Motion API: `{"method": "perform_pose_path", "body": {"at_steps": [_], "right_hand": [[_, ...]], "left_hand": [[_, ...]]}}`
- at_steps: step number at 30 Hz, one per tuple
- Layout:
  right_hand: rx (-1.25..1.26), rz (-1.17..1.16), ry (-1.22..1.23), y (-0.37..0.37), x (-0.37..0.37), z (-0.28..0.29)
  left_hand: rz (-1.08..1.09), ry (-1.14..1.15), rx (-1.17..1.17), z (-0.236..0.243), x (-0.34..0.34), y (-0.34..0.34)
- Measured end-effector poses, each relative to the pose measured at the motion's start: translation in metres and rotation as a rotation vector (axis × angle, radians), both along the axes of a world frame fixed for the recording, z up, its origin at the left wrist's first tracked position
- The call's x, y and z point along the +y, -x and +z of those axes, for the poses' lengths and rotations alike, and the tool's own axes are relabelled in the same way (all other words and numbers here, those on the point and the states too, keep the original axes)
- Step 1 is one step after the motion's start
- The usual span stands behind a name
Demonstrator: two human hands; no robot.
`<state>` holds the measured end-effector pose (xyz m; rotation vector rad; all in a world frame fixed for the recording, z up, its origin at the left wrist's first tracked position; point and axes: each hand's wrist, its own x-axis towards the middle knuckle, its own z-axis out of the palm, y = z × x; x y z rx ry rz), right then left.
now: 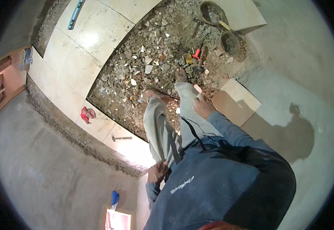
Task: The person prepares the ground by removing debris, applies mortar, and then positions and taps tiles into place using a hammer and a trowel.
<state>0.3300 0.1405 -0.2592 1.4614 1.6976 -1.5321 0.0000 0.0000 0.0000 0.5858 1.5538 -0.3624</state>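
I stand with bare feet on broken rubble (144,63), wearing pale grey trousers (157,119). Down at the left hip, my left hand (157,171) is closed, its curled fingers bunching the trouser cloth. My right hand (203,107) lies against the right trouser leg near the knee, with its fingers bent and gathering the fabric. No tool shows in either hand. The nearest loose thing to the right hand is a large beige tile (236,100) beside the right leg.
Laid tiles (73,65) border the rubble on the left, bearing a hammer (121,138), a red cloth (85,115) and a blue spirit level (75,15). Ahead on the right are two mortar buckets (203,17) (223,48) and a red-handled tool (196,54). Grey walls enclose the area.
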Motion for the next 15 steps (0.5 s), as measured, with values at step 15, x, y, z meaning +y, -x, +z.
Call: {"method": "perform_pose_path", "body": {"at_steps": [15], "right_hand": [[-0.099, 0.167, -0.001, 0.053, 0.131, -0.269]], "left_hand": [[0.123, -0.583, 0.145, -0.463, 0.084, 0.077]]}}
